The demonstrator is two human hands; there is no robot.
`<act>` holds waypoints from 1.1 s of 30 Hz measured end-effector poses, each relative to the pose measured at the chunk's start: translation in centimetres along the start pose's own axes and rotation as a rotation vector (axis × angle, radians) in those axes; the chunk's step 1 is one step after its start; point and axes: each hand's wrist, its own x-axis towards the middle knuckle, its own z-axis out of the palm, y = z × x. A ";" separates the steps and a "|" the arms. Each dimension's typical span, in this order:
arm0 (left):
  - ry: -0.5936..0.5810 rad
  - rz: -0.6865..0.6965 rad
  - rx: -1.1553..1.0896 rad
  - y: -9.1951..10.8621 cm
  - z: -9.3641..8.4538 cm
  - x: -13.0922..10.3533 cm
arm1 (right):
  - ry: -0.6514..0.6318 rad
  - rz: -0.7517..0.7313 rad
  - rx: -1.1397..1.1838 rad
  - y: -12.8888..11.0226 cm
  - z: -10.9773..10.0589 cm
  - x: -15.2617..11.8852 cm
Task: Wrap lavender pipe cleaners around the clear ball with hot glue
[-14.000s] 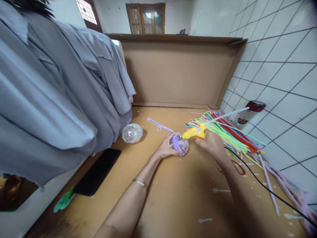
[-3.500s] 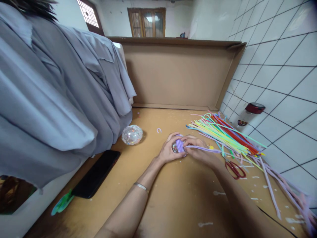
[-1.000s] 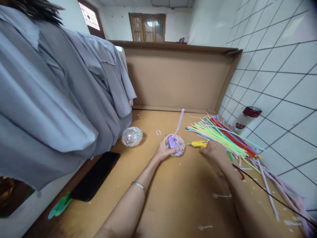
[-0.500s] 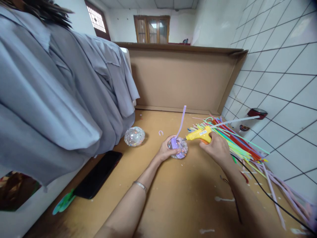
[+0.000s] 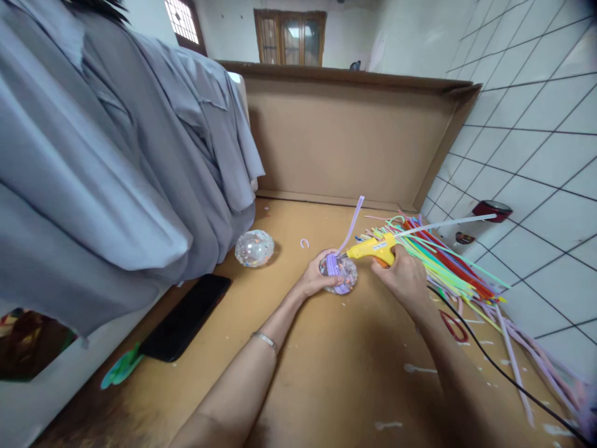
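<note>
My left hand (image 5: 317, 276) is wrapped round the left side of a clear, speckled ball (image 5: 349, 271) with purple strips (image 5: 334, 266) across it. One purple strip (image 5: 353, 225) sticks up and away from the ball. In my right hand (image 5: 405, 274) is a yellow glue gun (image 5: 373, 248), a long pale glue stick reaching out of its back. The gun's nozzle meets the top of the ball, close to the base of the raised strip. A second clear ball (image 5: 254, 248) rests on the table to the left.
A black phone (image 5: 186, 318) and a green item (image 5: 122, 368) lie at the left near grey cloth (image 5: 140, 155). Colourful pipe cleaners (image 5: 448, 264) are heaped at the right by a jar (image 5: 480, 223). A cardboard wall (image 5: 345, 137) stands behind. The gun's black cord (image 5: 485, 353) trails right.
The glue gun's nozzle has come from just beside the ball onto its upper part, by the purple strips. The raised strip leans further right. The whole view has shifted slightly.
</note>
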 end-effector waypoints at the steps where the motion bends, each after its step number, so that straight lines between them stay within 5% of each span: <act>1: -0.002 -0.004 -0.005 0.0 0.0 0.0 | 0.002 0.003 0.004 0.0 0.0 0.0; 14: -0.016 -0.019 0.000 0.1 0.0 -0.1 | 0.029 -0.030 0.007 0.3 1.2 0.1; 23: -0.019 -0.029 0.033 0.4 0.0 -0.1 | -0.112 0.013 -0.045 0.3 -0.2 0.2; 33: -0.030 -0.029 0.029 0.4 -0.1 -0.2 | -0.124 0.024 -0.021 0.0 -0.5 0.2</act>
